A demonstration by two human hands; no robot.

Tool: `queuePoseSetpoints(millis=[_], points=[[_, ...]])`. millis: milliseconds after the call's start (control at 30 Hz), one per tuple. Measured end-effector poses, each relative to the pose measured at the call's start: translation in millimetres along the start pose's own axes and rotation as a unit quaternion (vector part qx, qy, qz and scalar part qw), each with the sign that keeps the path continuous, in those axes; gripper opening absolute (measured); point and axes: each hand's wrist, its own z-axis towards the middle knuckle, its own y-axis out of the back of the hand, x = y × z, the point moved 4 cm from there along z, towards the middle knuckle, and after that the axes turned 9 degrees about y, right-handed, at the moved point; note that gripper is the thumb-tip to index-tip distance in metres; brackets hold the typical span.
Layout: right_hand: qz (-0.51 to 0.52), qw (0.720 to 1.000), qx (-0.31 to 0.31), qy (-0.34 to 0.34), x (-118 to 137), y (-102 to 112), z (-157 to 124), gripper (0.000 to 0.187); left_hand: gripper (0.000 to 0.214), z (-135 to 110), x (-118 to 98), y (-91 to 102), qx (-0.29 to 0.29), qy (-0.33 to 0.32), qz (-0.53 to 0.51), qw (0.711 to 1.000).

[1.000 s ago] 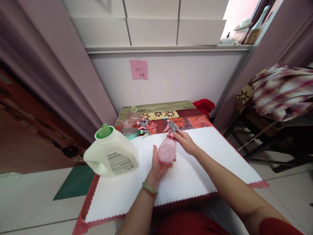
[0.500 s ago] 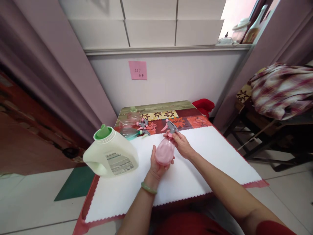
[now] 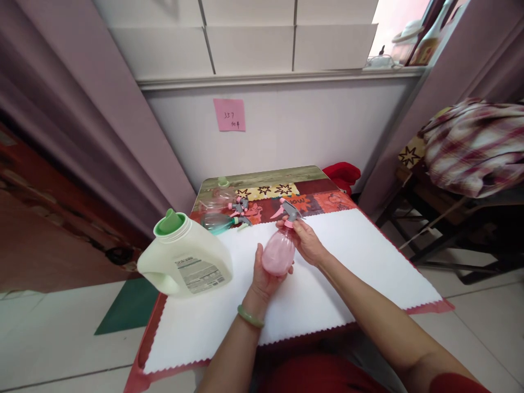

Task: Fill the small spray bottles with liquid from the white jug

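Observation:
A pink see-through spray bottle (image 3: 279,254) is held tilted above the white cloth, its top leaning away and to the right. My left hand (image 3: 262,277) cups the round body from below and the left side, fingers curled behind it. At the neck, my right hand (image 3: 308,243) grips the pink collar just under the grey and pink spray head (image 3: 291,210). The collar's threads are hidden by the fingers. To the left stands a large pale green jug (image 3: 200,259) with an open mouth and a green spout inside.
Several other spray bottles, one of them a green spray bottle (image 3: 219,222), lie at the table's far left. A white scalloped cloth (image 3: 327,289) covers the front. A plaid cloth bundle (image 3: 475,147) rests on a stool at right. The wall carries a pink note (image 3: 230,115).
The spray bottle and both hands have shifted very slightly right in view. Both hands keep their hold. The camera view has moved a little too.

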Motion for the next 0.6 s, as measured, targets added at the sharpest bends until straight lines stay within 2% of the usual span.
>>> queuePoseSetpoints(millis=[233,400,600], points=[[-0.045,0.996,-0.073,0.033,-6,3,1,0.043,0.071,0,2,2.8,-0.055,-0.038,0.007,0.998],[-0.057,0.989,-0.125,0.062,-8,11,0,0.041,0.053,1,4,6.5,-0.094,-0.103,0.016,0.99],[-0.045,0.985,-0.159,0.056,-5,13,2,0.037,0.056,4,5,6.3,-0.101,-0.136,0.03,0.985]])
